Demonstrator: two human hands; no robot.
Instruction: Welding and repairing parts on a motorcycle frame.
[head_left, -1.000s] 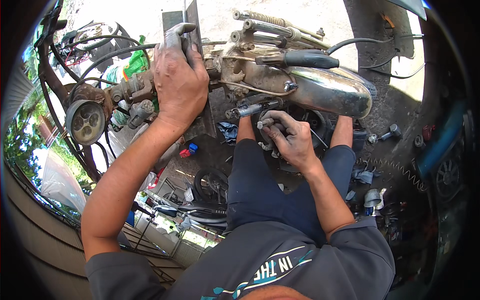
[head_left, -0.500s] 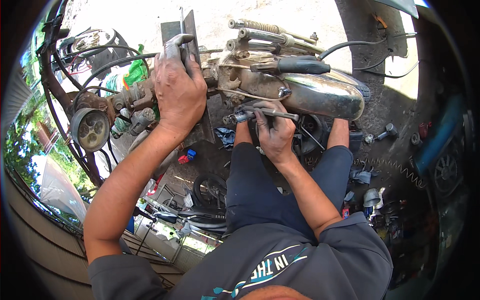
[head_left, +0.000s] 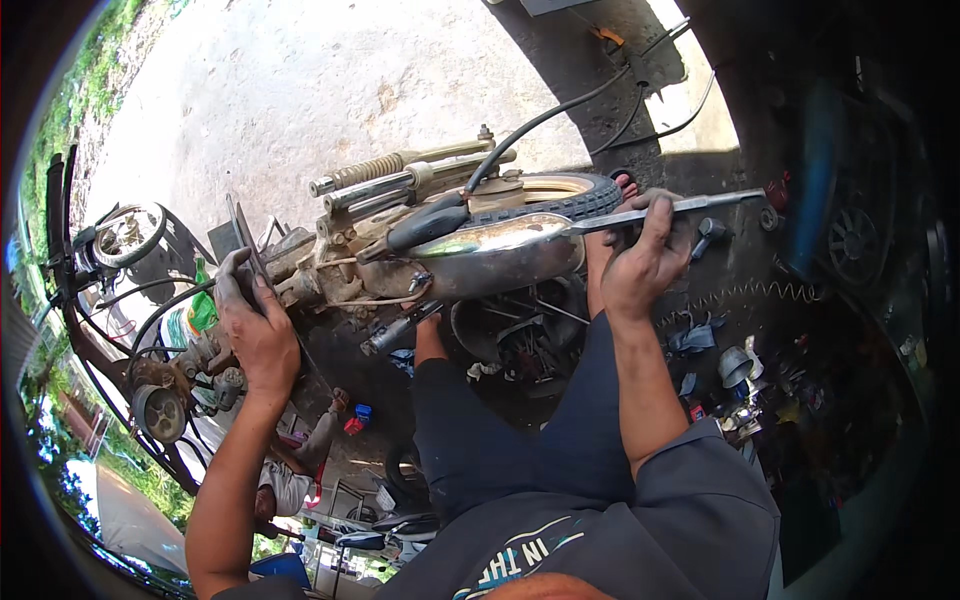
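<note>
My left hand [head_left: 258, 335] pinches the edge of a flat dark metal plate [head_left: 252, 243], which stands tilted beside a rusty motorcycle frame [head_left: 300, 275]. Out to the right, my right hand [head_left: 648, 262] is closed around a long grey metal bar [head_left: 715, 202] that tapers toward its left end. That bar is held level above the end of the chrome mudguard [head_left: 505, 248]. Across the mudguard lies a black handle [head_left: 428, 228] on a thick cable, apart from both hands. Below the frame a metal tube-like part [head_left: 395, 330] sticks out.
A tyred wheel [head_left: 565, 195] and a spring shock absorber [head_left: 370, 172] belong to the motorcycle. A round headlight [head_left: 160, 412] is at its left. Another person [head_left: 295, 480] sits at lower left. A coiled hose [head_left: 755, 290], a hammer [head_left: 708, 235] and a metal cup [head_left: 735, 366] lie right.
My right hand has swung right and up from below the mudguard with the bar. The whole view has shifted, with more pale ground showing. My left hand stays at the plate.
</note>
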